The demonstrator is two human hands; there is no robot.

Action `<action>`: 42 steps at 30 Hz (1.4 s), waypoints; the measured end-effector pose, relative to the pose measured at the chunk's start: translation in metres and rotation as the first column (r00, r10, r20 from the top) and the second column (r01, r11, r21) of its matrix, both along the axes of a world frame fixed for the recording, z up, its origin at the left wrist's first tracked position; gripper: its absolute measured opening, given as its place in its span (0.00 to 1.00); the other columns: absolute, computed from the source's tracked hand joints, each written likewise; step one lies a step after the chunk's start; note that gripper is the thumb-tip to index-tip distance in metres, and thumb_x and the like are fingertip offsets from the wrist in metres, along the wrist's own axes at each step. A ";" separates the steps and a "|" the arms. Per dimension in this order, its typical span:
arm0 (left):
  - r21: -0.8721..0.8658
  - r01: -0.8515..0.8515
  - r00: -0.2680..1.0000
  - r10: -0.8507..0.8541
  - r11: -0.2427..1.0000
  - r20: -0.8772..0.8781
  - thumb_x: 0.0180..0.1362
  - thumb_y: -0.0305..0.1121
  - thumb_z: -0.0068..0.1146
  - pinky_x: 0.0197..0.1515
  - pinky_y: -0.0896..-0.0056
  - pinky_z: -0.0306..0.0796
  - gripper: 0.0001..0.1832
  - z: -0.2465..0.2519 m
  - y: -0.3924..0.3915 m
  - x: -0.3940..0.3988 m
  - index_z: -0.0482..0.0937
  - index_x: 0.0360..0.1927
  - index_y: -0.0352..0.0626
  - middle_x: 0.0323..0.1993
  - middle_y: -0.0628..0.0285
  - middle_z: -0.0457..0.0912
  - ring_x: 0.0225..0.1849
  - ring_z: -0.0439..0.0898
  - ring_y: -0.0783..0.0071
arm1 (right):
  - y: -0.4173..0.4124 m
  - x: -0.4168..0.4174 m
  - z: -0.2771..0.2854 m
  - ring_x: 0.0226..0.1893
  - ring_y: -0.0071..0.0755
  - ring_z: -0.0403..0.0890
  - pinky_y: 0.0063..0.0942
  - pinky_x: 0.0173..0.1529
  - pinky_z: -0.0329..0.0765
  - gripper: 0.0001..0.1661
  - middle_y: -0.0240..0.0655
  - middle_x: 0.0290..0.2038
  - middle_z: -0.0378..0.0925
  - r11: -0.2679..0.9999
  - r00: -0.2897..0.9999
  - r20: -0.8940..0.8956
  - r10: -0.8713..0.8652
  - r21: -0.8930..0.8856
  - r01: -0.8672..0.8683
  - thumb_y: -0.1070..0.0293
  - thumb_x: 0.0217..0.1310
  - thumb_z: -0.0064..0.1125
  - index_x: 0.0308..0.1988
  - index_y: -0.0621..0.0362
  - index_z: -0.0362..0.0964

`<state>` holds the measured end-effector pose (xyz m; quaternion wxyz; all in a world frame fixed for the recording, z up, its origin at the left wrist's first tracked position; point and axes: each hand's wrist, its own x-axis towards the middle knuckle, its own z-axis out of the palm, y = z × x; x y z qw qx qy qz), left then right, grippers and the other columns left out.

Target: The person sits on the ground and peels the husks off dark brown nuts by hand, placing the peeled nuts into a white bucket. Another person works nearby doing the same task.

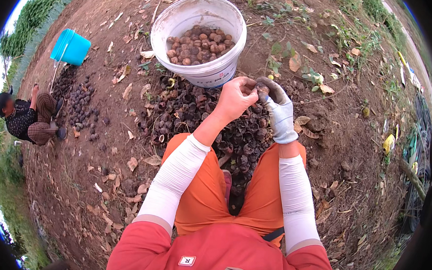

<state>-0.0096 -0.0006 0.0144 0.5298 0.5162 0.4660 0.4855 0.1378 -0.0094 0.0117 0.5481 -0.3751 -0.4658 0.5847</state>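
Observation:
My right hand [278, 111], in a pale work glove with a darkened palm and fingers, grips a walnut [262, 89] with dark husk remnants on it. The bare fingers of my left hand [237, 98] touch the walnut's left side, their tips pinched together. Both hands are just below and right of a white plastic bucket [196, 70], which holds many brown shelled walnuts [201, 45]. Under and between my hands lies a heap of blackened walnut husks [203, 104], reaching down between my knees.
At the left, a person [20, 119] sits on the ground beside dark unhusked walnuts [82, 104] and a tipped-looking blue bucket [71, 47]. Dry leaves [132, 164] and weeds dot the soil. Dark tubing or netting [421, 136] and a branch [413, 178] lie at the far right.

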 end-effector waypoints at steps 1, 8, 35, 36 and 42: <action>0.032 -0.035 0.998 0.037 0.999 -0.055 0.57 0.20 0.52 0.30 0.78 0.76 0.11 0.001 -0.001 0.001 0.75 0.44 0.27 0.31 0.60 0.80 0.26 0.79 0.79 | 0.000 0.000 -0.001 0.50 0.25 0.75 0.23 0.57 0.71 0.21 0.34 0.51 0.76 1.000 1.000 -0.010 0.010 0.008 -0.010 0.73 0.62 0.59 0.55 0.63 0.70; -0.026 -0.107 0.994 0.108 0.994 0.032 0.54 0.21 0.47 0.24 0.78 0.74 0.08 -0.012 0.005 -0.009 0.77 0.35 0.30 0.24 0.64 0.77 0.19 0.74 0.80 | -0.003 -0.002 0.004 0.49 0.24 0.76 0.23 0.56 0.71 0.21 0.35 0.50 0.77 0.998 0.994 -0.099 0.042 -0.033 -0.046 0.70 0.62 0.60 0.54 0.63 0.70; -0.023 0.000 0.996 -0.002 1.000 -0.090 0.62 0.24 0.50 0.19 0.77 0.72 0.07 0.004 -0.003 -0.001 0.72 0.40 0.29 0.26 0.61 0.76 0.19 0.75 0.81 | 0.005 0.006 -0.009 0.53 0.27 0.74 0.25 0.59 0.70 0.21 0.35 0.52 0.75 0.990 0.977 -0.164 0.139 -0.013 -0.143 0.68 0.67 0.53 0.57 0.63 0.68; -0.051 0.011 1.000 -0.010 0.999 0.011 0.62 0.25 0.50 0.18 0.77 0.72 0.07 0.001 -0.001 -0.002 0.72 0.40 0.30 0.26 0.62 0.76 0.18 0.75 0.80 | 0.005 0.006 -0.010 0.53 0.27 0.74 0.26 0.59 0.71 0.21 0.35 0.52 0.75 0.988 0.966 -0.212 0.145 -0.025 -0.154 0.67 0.67 0.53 0.57 0.62 0.67; -0.231 0.114 0.954 -0.042 0.966 0.297 0.65 0.35 0.54 0.21 0.74 0.75 0.14 -0.004 0.000 0.000 0.69 0.43 0.31 0.31 0.59 0.75 0.20 0.77 0.74 | 0.007 0.002 -0.007 0.52 0.27 0.75 0.26 0.56 0.73 0.22 0.36 0.53 0.75 0.993 0.963 -0.258 0.070 -0.075 -0.092 0.65 0.68 0.53 0.58 0.62 0.66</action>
